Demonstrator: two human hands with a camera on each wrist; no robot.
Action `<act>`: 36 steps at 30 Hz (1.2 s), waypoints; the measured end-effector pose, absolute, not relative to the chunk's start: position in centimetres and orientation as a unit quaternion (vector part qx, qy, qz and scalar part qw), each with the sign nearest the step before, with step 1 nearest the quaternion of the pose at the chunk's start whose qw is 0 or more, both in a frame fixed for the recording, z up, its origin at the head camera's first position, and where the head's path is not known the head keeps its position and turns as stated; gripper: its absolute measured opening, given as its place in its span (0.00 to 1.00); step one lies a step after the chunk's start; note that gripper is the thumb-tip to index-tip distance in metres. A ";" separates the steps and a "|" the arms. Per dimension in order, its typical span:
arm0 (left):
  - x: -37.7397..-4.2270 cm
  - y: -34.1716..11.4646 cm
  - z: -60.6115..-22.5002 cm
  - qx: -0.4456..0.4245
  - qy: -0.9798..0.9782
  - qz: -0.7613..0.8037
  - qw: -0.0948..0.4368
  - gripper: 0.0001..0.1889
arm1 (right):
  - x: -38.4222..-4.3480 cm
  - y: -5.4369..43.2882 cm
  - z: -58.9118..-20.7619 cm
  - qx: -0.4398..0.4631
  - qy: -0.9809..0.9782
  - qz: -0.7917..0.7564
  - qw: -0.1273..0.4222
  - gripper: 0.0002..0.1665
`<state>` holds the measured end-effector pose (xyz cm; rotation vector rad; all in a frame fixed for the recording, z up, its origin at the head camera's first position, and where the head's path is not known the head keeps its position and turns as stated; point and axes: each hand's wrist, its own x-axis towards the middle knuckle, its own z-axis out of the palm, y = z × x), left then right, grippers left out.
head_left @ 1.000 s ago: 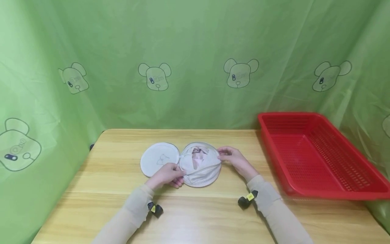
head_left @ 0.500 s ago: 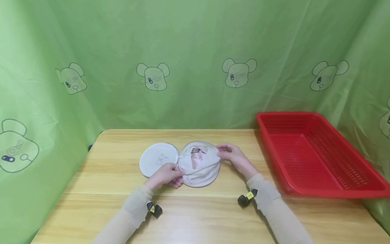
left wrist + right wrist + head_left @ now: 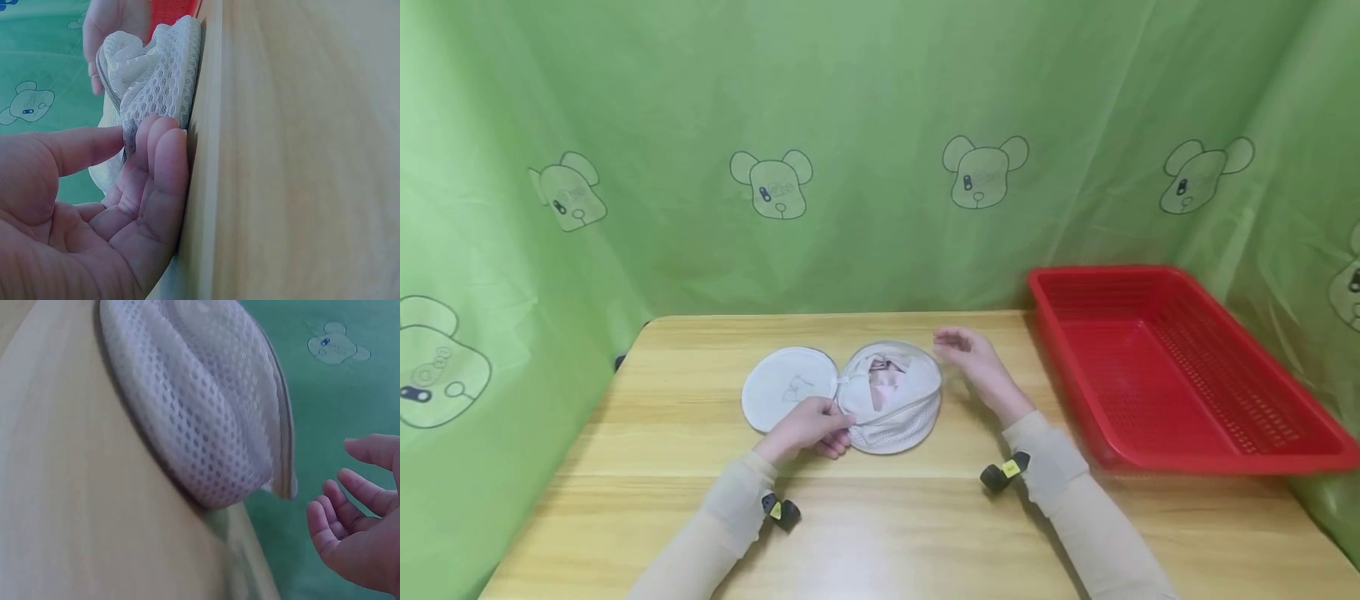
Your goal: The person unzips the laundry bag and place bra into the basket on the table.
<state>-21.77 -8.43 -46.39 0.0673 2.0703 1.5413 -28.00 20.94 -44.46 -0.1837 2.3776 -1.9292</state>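
A round white mesh laundry bag [image 3: 895,433] stands on the table with its zipped lid [image 3: 790,387] folded flat to the left. Pale fabric with a pinkish patch [image 3: 886,388] shows through its opening. At the bag's front left my left hand [image 3: 808,425] pinches the rim between thumb and fingers; the left wrist view shows the mesh [image 3: 164,84] in that grip. My right hand [image 3: 981,371] is off the bag's right side, fingers relaxed and holding nothing. A gap between right hand [image 3: 359,519] and bag [image 3: 187,406] is visible in the right wrist view.
A large red plastic basket [image 3: 1078,400] sits at the right of the wooden table [image 3: 880,533]. Green curtains [image 3: 865,250] with bear-head drawings enclose the back and sides.
My right hand has let go of the bag's right edge and drawn up slightly away from it. The rim there now stands rounder. My left hand keeps its pinch.
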 end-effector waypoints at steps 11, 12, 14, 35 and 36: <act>-21.6 -8.2 -46.5 0.017 0.769 0.577 0.274 0.11 | -27.8 18.3 -41.8 -0.095 0.796 -0.598 -0.018 0.23; -21.6 -8.2 -46.4 0.017 0.770 0.577 0.272 0.12 | -27.8 18.1 -41.7 -0.098 0.797 -0.596 -0.019 0.23; -21.6 -8.2 -46.5 0.016 0.770 0.577 0.272 0.11 | -27.7 17.6 -41.4 -0.102 0.800 -0.591 -0.020 0.23; -21.9 -8.4 -46.6 0.018 0.771 0.575 0.274 0.11 | -26.8 13.2 -42.3 -0.159 0.810 -0.555 0.098 0.22; -21.9 -8.4 -46.6 0.018 0.771 0.575 0.273 0.11 | -26.8 13.2 -42.6 -0.164 0.813 -0.550 0.101 0.22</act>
